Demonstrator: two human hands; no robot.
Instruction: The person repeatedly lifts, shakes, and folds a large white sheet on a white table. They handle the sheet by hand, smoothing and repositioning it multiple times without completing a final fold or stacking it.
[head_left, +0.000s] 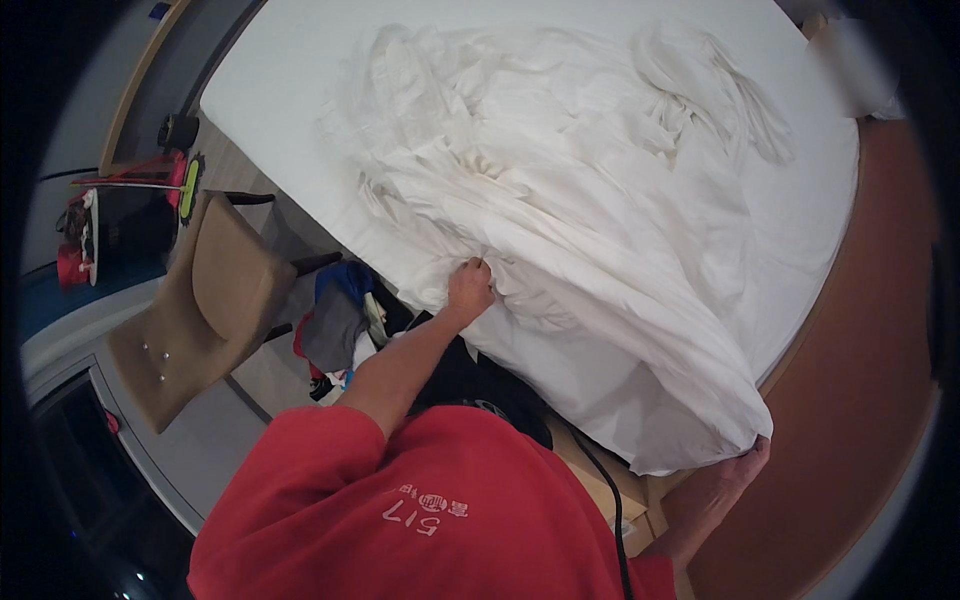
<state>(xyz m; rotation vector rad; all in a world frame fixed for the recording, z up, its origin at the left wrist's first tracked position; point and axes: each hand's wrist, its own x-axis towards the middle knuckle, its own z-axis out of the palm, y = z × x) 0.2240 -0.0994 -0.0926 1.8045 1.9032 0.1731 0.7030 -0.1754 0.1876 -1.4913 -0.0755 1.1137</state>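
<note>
A large white bedding cloth (577, 172), perhaps a duvet cover, lies rumpled over a mattress (292, 127) dressed in white. My left hand (471, 291) grips a gathered fold of the cloth near the mattress's near-left side. Out to the right, my right hand (752, 456) holds a corner of the same cloth beside the headboard, its fingers partly hidden under the fabric. Between my hands the cloth stretches in a long raised fold. Deep creases and bunched heaps cover its far half.
A brown headboard (847, 300) runs along the right. At the left stand a tan upholstered chair (217, 292) and a broom (190, 187). Mixed clothes or cloths (334, 322) are piled beside the bed. A wooden nightstand (592, 465) and a black cable (616, 495) are near me.
</note>
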